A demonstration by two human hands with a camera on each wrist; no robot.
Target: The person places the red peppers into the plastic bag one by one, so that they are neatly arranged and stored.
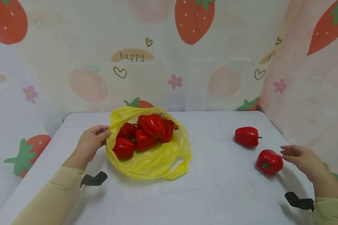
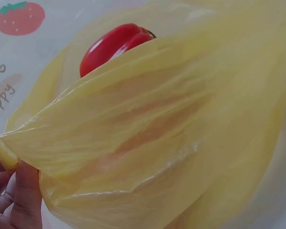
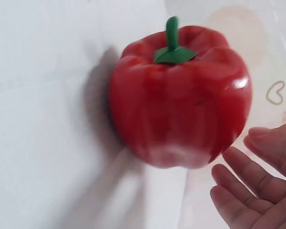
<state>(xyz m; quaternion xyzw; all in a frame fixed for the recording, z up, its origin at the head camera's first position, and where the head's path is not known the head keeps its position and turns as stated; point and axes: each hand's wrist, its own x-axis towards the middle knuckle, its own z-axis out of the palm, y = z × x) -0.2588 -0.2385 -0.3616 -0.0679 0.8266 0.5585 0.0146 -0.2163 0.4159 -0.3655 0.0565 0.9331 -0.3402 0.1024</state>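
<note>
On the left of the table lies a yellow plastic bag (image 1: 155, 164), its mouth facing up and spread around several red bell peppers (image 1: 153, 125). My left hand (image 1: 91, 142) pinches the bag's left rim between thumb and fingers; in the left wrist view the stretched yellow film hides most of the contents. My right hand (image 1: 304, 159) is at the right, fingers extended beside a red bell pepper (image 1: 268, 162) with a green stem. In the right wrist view the fingertips (image 3: 221, 174) are right by that pepper's lower side. Another red bell pepper (image 1: 246, 137) lies just behind it.
A white table (image 1: 208, 193) carries everything. Behind it and at both sides hangs a pale cloth (image 1: 163, 40) printed with strawberries, hearts and flowers. A dark wrist mount (image 1: 94, 179) sticks out from the left sleeve, and a matching one (image 1: 298, 201) from the right.
</note>
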